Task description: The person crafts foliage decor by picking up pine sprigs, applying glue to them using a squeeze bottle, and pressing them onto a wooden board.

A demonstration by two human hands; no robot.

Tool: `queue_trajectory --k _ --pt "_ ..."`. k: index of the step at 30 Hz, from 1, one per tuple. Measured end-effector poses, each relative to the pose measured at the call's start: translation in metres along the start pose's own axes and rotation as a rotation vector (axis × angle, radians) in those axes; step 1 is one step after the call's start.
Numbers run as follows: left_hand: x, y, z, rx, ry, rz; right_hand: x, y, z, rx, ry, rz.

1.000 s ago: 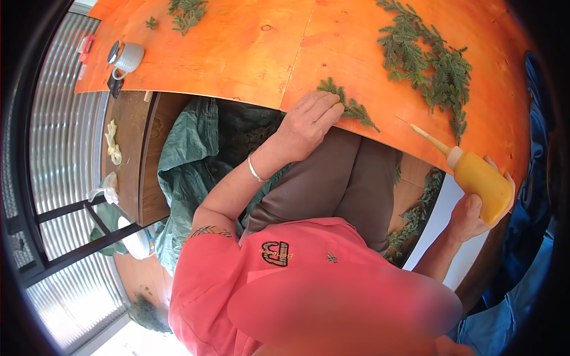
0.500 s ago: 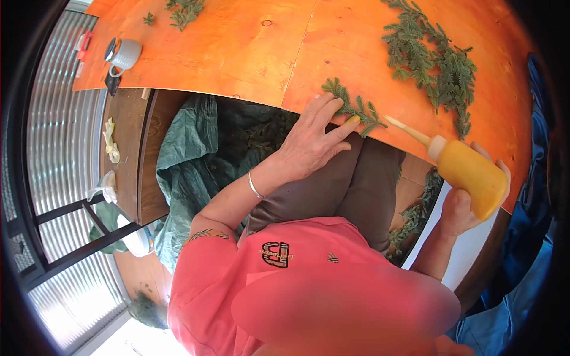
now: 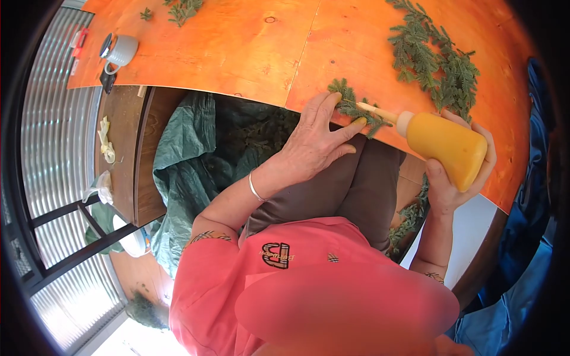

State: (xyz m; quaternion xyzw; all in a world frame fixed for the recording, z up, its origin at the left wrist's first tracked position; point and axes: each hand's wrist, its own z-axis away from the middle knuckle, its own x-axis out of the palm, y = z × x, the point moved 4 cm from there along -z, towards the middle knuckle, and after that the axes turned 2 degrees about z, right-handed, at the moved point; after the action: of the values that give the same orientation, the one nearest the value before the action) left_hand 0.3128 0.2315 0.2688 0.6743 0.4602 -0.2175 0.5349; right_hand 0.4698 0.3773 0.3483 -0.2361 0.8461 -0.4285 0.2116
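My left hand (image 3: 314, 137) holds a small green fir sprig (image 3: 349, 95) against the table's near edge, its fingertips pressing on the sprig and somewhat apart. Wrapped in my right hand (image 3: 444, 184) is a yellow squeeze bottle (image 3: 446, 147), tilted so its long pale nozzle points left. The nozzle tip (image 3: 361, 105) is over the sprig, close to my left fingertips. Whether anything comes out of the tip is too small to tell.
On the orange wooden table (image 3: 249, 50), a large heap of fir sprigs (image 3: 436, 59) lies at the right. A grey mug (image 3: 123, 50) stands at the left edge, and small sprigs (image 3: 184, 10) lie at the far side. A green tarp (image 3: 185, 133) hangs below the table.
My right hand has moved the squeeze bottle left and slightly up, bringing its nozzle from beside the sprig's right end to over the sprig. My left hand keeps its place on the sprig.
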Motion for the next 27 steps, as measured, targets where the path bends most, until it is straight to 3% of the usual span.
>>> queue_trajectory --k 27 --pt "0.003 0.002 -0.006 0.001 -0.003 -0.069 -0.058 -0.002 0.001 0.137 0.101 0.123"
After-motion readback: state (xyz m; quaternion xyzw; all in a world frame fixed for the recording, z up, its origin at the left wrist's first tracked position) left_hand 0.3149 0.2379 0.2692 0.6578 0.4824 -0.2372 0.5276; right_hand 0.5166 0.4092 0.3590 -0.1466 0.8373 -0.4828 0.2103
